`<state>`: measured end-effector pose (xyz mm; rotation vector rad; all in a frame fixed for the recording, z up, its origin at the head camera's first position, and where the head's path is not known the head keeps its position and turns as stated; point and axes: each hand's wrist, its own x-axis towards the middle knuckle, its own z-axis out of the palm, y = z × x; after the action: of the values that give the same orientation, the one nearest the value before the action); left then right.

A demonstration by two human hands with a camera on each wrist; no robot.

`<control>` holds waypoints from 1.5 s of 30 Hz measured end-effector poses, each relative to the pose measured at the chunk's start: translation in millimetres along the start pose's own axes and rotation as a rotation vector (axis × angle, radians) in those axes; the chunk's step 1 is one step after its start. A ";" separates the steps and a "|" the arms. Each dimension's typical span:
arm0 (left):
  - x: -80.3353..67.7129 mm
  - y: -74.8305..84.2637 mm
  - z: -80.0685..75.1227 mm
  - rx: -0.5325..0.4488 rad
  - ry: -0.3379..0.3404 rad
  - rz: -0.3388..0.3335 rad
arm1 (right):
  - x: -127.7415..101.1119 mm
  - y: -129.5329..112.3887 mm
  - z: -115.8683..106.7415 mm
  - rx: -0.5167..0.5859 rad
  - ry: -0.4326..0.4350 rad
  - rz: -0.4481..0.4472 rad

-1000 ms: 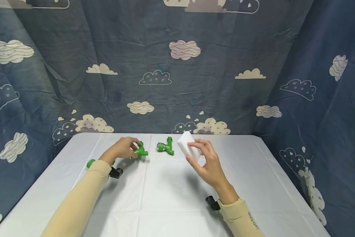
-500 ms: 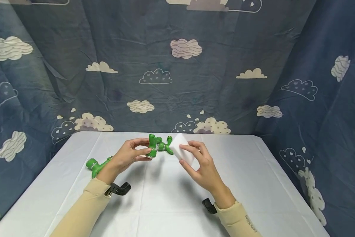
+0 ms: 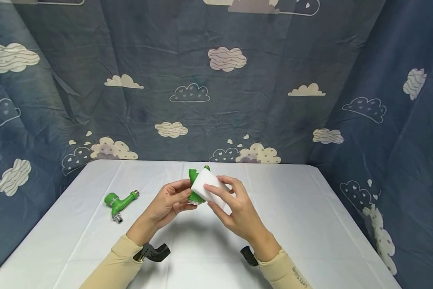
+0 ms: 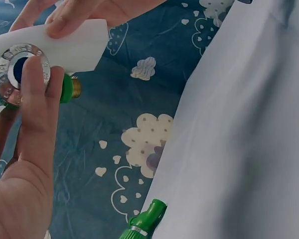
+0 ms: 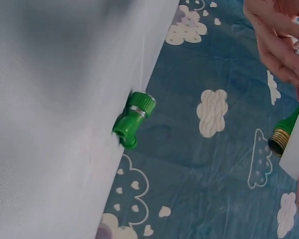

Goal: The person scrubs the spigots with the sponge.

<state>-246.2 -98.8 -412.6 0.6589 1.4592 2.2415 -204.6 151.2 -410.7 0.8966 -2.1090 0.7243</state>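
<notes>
Above the middle of the white table (image 3: 310,208), the left hand (image 3: 165,206) grips a green plastic tap (image 3: 193,176), thumb curled over its chrome end. The right hand (image 3: 234,204) pinches a white sponge block (image 3: 207,188) pressed against that tap. A second green tap (image 3: 118,202) lies on the table to the left, well apart.

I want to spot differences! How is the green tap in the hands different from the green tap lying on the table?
The held green tap is up in the air, gripped by the left hand; the lying green tap rests on the white table, touched by nobody. The held tap is partly hidden behind a white sponge that the right hand presses against it; the lying tap shows fully. Both are bright green with a metal end.
</notes>
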 end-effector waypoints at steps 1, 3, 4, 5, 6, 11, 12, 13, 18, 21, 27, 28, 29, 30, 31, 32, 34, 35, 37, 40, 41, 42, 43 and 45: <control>0.1 -0.4 0.2 -0.003 -0.004 0.005 | 0.4 -0.2 -0.5 -0.007 0.003 -0.004; 0.2 -0.6 -0.2 0.001 -0.010 0.016 | 1.1 -0.1 -1.5 -0.018 0.008 -0.007; 0.2 -0.8 -0.7 0.001 -0.014 0.023 | 1.1 0.6 -1.7 -0.020 0.012 -0.005; 0.3 -1.0 -1.4 0.000 -0.021 0.032 | 1.0 1.3 -2.0 -0.019 0.015 -0.001; 0.4 -1.3 -1.9 -0.002 -0.029 0.041 | 0.7 2.7 -2.2 -0.018 0.021 0.005; -0.6 -2.2 -4.7 -0.025 -0.080 0.087 | -2.2 12.2 -3.9 -0.019 0.047 0.047; -0.9 -2.0 -5.0 -0.027 -0.089 0.096 | -3.0 14.6 -4.1 -0.025 0.052 0.055; -1.3 -1.6 -5.2 -0.029 -0.099 0.105 | -3.7 17.0 -4.4 -0.032 0.055 0.063; -4.2 3.5 -4.3 -0.044 -0.124 0.127 | -7.4 30.1 -4.9 -0.062 0.077 0.106; -6.0 7.5 -3.1 -0.063 -0.141 0.137 | -8.8 36.9 -5.2 -0.070 0.094 0.124; -7.3 11.7 -3.2 -0.085 -0.201 0.172 | -13.3 46.2 -4.8 -0.077 0.096 0.173; -7.2 12.0 -3.4 -0.087 -0.201 0.174 | -13.8 46.8 -4.8 -0.068 0.095 0.190; -7.2 12.2 -3.8 -0.085 -0.196 0.174 | -14.1 46.9 -5.1 -0.055 0.095 0.209; -7.2 12.4 -4.2 -0.080 -0.186 0.177 | -14.0 46.3 -5.9 -0.034 0.096 0.232; -7.1 12.5 -4.5 -0.069 -0.172 0.178 | -13.4 45.4 -6.9 -0.011 0.102 0.250; -7.0 12.7 -4.9 -0.048 -0.149 0.178 | -12.3 43.8 -8.1 0.011 0.108 0.264; -6.8 13.3 -5.1 0.005 -0.102 0.176 | -8.5 38.7 -11.2 0.057 0.125 0.278; -6.8 13.6 -5.3 0.038 -0.079 0.176 | -6.2 35.2 -13.2 0.079 0.132 0.280; -6.5 14.4 -5.4 0.110 -0.039 0.178 | -1.3 26.7 -17.1 0.124 0.144 0.262; -6.2 15.3 -5.4 0.218 -0.001 0.192 | 4.8 12.8 -21.4 0.180 0.133 0.209; -6.2 15.6 -5.5 0.255 0.007 0.194 | 6.3 8.3 -22.2 0.199 0.120 0.187; -6.3 15.8 -5.5 0.294 0.009 0.199 | 7.4 4.7 -22.4 0.214 0.105 0.164; -6.6 16.2 -5.4 0.330 0.011 0.203 | 8.3 1.8 -22.2 0.228 0.090 0.142; -7.2 16.7 -5.4 0.391 0.001 0.209 | 8.7 -2.0 -21.0 0.244 0.059 0.111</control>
<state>-244.5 -113.3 -400.4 0.9680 1.9315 2.1150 -199.2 161.8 -391.2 0.8787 -2.0598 1.0713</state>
